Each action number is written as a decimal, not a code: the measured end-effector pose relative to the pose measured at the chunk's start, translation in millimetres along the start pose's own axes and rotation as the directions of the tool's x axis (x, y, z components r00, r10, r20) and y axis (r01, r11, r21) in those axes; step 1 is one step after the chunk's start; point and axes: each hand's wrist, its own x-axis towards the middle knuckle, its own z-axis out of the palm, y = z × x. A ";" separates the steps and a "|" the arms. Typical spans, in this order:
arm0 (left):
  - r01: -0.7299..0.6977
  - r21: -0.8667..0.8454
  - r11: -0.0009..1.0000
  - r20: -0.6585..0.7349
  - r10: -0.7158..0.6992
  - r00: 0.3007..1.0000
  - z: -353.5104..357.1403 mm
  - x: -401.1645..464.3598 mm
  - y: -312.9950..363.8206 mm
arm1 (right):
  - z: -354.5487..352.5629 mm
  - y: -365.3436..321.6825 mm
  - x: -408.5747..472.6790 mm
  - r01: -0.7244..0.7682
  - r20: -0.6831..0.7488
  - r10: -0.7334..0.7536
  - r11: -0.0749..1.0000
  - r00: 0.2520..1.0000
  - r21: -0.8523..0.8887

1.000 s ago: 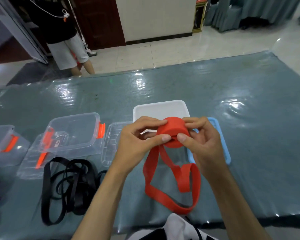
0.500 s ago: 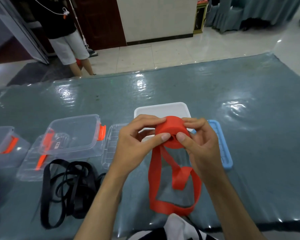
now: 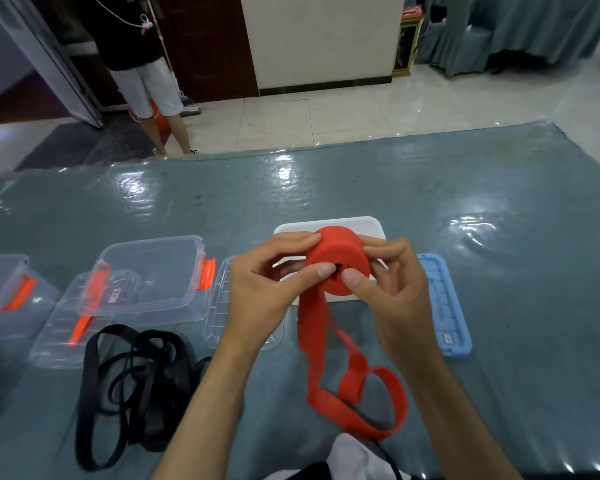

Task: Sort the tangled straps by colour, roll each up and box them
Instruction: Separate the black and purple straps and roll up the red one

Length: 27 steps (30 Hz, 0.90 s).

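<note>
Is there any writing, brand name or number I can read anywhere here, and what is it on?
No text here can be read.
Small label inside the clear box: dark marks, too blurred to read.
Small white tag on the blue lid: too small to read.
Red strap roll, black straps and white lid: no print visible.
</note>
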 end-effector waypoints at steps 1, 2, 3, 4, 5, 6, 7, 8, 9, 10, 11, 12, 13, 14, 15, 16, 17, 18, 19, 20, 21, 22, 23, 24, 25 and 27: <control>0.001 0.012 1.000 -0.056 0.000 0.998 0.9 -1.8 -1.2 | 0.5 -0.5 0.8 -0.015 0.008 0.015 1.000 1.000 -0.012; -0.002 0.021 1.000 -0.105 0.005 0.995 2.7 -4.7 -2.9 | 0.8 -2.0 2.6 -0.030 0.004 0.031 0.999 1.000 -0.033; -0.008 0.017 1.000 -0.141 0.011 0.990 5.3 -7.9 -4.7 | 0.9 -4.4 4.7 -0.040 -0.004 0.040 0.997 0.999 -0.060; -0.014 -0.003 1.000 -0.165 0.014 0.986 7.7 -11.1 -6.1 | 1.4 -7.0 6.6 -0.038 -0.005 0.038 0.996 0.999 -0.084; -0.016 -0.032 0.999 -0.175 0.010 0.985 9.5 -13.5 -7.1 | 2.5 -9.7 8.2 -0.022 0.007 0.022 0.995 1.000 -0.098; -0.014 -0.053 0.998 -0.163 0.005 0.987 10.0 -14.8 -7.8 | 4.3 -11.9 9.4 0.006 0.019 -0.004 0.995 1.000 -0.103; -0.014 -0.058 0.998 -0.135 0.006 0.991 9.6 -15.0 -7.5 | 6.5 -13.2 10.0 0.033 0.021 -0.031 0.994 0.999 -0.101; -0.020 -0.051 0.998 -0.100 0.015 0.995 8.3 -14.9 -6.7 | 9.2 -13.2 9.5 0.054 0.019 -0.053 0.994 0.998 -0.092; -0.032 -0.042 0.999 -0.070 0.029 0.997 6.3 -14.6 -5.2 | 11.8 -12.5 8.2 0.059 0.017 -0.058 0.996 0.998 -0.073; -0.055 -0.028 0.998 -0.050 0.053 0.997 4.1 -14.0 -3.3 | 14.5 -11.6 6.3 0.044 0.019 -0.043 0.998 0.999 -0.043; -0.081 -0.007 0.997 -0.044 0.081 0.996 1.9 -13.6 -1.0 | 16.0 -11.4 4.2 0.019 0.026 -0.019 1.000 0.999 -0.017; -0.104 0.018 0.994 -0.046 0.105 0.993 0.0 -13.7 1.2 | 16.0 -11.3 2.9 -0.005 0.031 0.005 1.000 0.999 -0.007; -0.114 0.036 0.993 -0.058 0.116 0.992 -1.6 -14.1 3.2 | 13.7 -11.0 2.0 -0.021 0.034 0.022 1.000 0.999 -0.013; -0.107 0.042 0.993 -0.079 0.110 0.991 -2.4 -14.9 4.6 | 10.4 -11.4 1.3 -0.037 0.036 0.038 0.999 0.999 -0.026; -0.089 0.039 0.995 -0.105 0.093 0.990 -2.4 -16.2 6.0 | 6.7 -13.0 1.2 -0.056 0.035 0.057 0.997 0.998 -0.044; -0.070 0.032 0.997 -0.129 0.074 0.989 -1.4 -17.7 6.7 | 3.4 -14.4 1.4 -0.069 0.037 0.071 0.996 0.997 -0.064; -0.058 0.025 0.998 -0.146 0.061 0.987 0.5 -19.5 7.0 | 1.0 -15.6 1.5 -0.067 0.045 0.071 0.994 0.996 -0.083; -0.053 0.015 0.998 -0.154 0.055 0.987 3.4 -20.9 7.0 | 0.1 -16.6 2.0 -0.049 0.056 0.055 0.994 0.997 -0.096; -0.052 -0.003 0.999 -0.156 0.051 0.986 6.5 -22.3 7.5 | 0.9 -17.4 2.7 -0.024 0.067 0.031 0.995 0.997 -0.096; -0.052 -0.023 0.998 -0.156 0.048 0.987 9.6 -22.9 8.2 | 3.0 -17.6 3.0 -0.006 0.072 0.012 0.997 0.997 -0.081; -0.052 -0.030 0.998 -0.154 0.047 0.987 11.5 -22.5 9.7 | 5.0 -17.7 2.7 0.001 0.070 0.003 0.998 0.998 -0.058; -0.050 -0.025 0.998 -0.149 0.046 0.988 12.0 -21.3 11.6 | 6.8 -17.5 2.0 -0.004 0.065 0.007 0.999 0.998 -0.036; -0.045 -0.015 0.999 -0.137 0.042 0.990 10.8 -19.6 14.0 | 7.5 -17.2 0.8 -0.019 0.067 0.020 1.000 0.998 -0.022; -0.039 -0.009 0.999 -0.116 0.038 0.993 8.5 -18.0 16.6 | 6.9 -16.3 -0.5 -0.038 0.084 0.039 0.999 0.996 -0.017; -0.032 -0.004 0.999 -0.088 0.031 0.996 5.9 -17.1 19.5 | 5.2 -15.9 -1.9 -0.065 0.107 0.066 0.998 0.992 -0.015; -0.017 0.015 1.000 -0.037 0.018 0.999 3.9 -17.5 23.5 | 3.2 -19.6 -3.4 -0.136 0.120 0.134 0.991 0.984 0.005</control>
